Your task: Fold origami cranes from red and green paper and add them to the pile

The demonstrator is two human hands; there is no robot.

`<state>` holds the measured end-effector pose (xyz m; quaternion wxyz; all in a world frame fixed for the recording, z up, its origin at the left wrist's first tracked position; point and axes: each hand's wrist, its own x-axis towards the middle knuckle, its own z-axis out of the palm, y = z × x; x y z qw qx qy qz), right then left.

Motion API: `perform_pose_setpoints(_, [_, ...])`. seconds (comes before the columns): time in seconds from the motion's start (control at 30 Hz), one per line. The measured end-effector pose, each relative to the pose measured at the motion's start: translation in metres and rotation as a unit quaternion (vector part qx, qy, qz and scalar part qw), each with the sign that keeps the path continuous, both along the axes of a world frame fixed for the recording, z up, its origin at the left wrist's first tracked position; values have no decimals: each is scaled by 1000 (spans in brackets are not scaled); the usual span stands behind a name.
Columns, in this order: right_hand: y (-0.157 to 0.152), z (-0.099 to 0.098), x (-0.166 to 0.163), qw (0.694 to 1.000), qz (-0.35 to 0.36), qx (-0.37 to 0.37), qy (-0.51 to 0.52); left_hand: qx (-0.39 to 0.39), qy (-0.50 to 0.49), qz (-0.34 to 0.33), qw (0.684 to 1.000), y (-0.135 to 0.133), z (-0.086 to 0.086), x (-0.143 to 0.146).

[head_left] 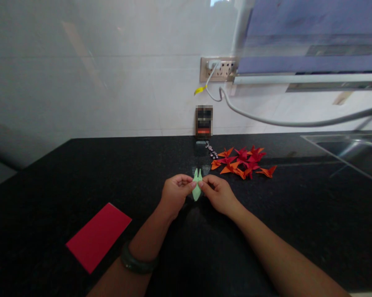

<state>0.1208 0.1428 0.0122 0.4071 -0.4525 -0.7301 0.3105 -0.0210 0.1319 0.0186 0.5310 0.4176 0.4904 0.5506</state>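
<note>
A small, pale green folded paper piece (197, 186) is held upright above the black countertop (49, 198), its two pointed tips up. My left hand (175, 194) pinches its left side and my right hand (218, 193) pinches its right side, fingers closed on the paper. A dark band sits on my left wrist. Behind my right hand lies a pile of several folded red and orange paper cranes (243, 161).
A red sheet of paper (98, 236) lies flat at the front left. A small dark device (204, 120) leans against the white wall under a socket strip (218, 69) with a plugged cable. A sink (349, 150) is at the right.
</note>
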Motion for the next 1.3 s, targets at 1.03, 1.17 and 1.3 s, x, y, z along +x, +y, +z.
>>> perform_pose_setpoints(1.03, [-2, 2, -2, 968, 75, -211, 114, 16, -23, -46, 999, 1, -2, -3])
perform_pose_setpoints(1.17, [-1, -1, 0, 981, 48, -169, 85, -21, -56, -90, 994, -1, 1, -3])
perform_pose_setpoints(1.3, [-2, -1, 0, 991, 15, -127, 37, -18, -2, -88, 996, -1, 1, -4])
